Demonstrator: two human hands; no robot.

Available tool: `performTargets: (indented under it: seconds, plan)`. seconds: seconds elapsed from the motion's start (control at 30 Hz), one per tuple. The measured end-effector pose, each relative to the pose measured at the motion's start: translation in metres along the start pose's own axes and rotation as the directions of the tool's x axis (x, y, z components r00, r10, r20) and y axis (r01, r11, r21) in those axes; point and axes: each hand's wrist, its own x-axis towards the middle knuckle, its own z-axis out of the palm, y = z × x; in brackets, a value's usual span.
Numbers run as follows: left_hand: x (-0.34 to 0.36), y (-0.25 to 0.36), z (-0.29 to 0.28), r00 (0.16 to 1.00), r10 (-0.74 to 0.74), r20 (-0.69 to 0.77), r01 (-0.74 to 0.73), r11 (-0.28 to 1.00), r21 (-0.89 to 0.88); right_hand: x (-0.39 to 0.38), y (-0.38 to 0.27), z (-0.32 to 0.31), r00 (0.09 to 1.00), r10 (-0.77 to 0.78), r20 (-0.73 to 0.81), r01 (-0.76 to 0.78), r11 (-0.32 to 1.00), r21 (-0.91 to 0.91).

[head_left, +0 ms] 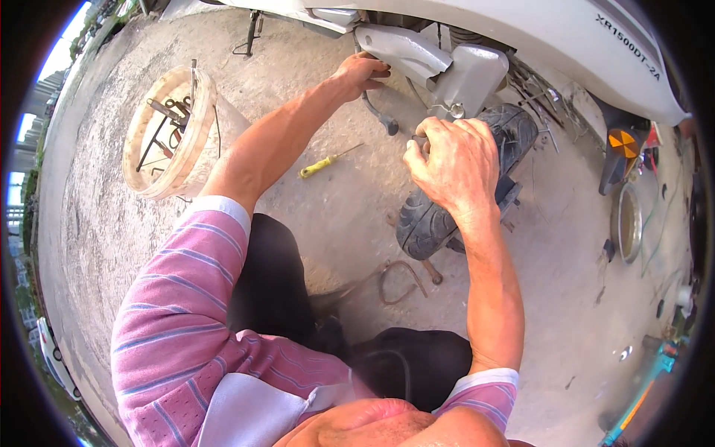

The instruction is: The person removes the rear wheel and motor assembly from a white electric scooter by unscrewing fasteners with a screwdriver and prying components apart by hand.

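Rough concrete ground (275,246), outdoors. Silver metal housing (475,74) is set below the white body panel (566,33). Should probably be steadied, fingers kept off its edges. Long axis steep, lower end pointed toward the wearer. Right hand (456,158) is held over the black tyre (424,222), fingers curled; left hand (363,77) is bent near the black-tipped lever (389,125). Grip can't be told for either. Yellow-handled screwdriver (318,167), tool bucket (229,123) to left.
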Motion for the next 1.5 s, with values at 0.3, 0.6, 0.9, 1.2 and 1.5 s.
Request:
performTargets:
  seconds: [0.3, 0.6, 0.9, 1.2, 1.5]
  plan:
    - [0.025, 0.009, -0.029, 0.994, 0.105, -0.038, -0.109, 0.827, -0.552, 0.002, 0.0, 0.003, 1.0, 0.007, -0.024, -0.007, 1.0, 0.013]
    - [0.053, -0.011, -0.036, 0.986, 0.164, 0.0, -0.119, 0.711, -0.693, 0.001, -0.006, 0.001, 0.999, -0.027, -0.019, 0.027, 1.0, -0.012]
    - [-0.051, 0.021, 0.0, 0.823, 0.569, -0.01, -0.379, 0.56, 0.737, -0.022, 0.015, -0.004, 0.997, -0.055, -0.063, 0.055, 0.998, -0.009]
    - [-0.091, 0.122, 0.115, 0.944, 0.099, 0.315, -0.316, -0.014, 0.949, -0.034, 0.025, -0.003, 0.998, -0.062, -0.007, 0.062, 0.997, 0.043]
    - [-0.085, 0.113, 0.094, 0.929, 0.097, 0.357, -0.369, 0.302, 0.879, -0.056, 0.036, -0.011, 0.99, -0.089, -0.109, 0.101, 0.99, 0.102]
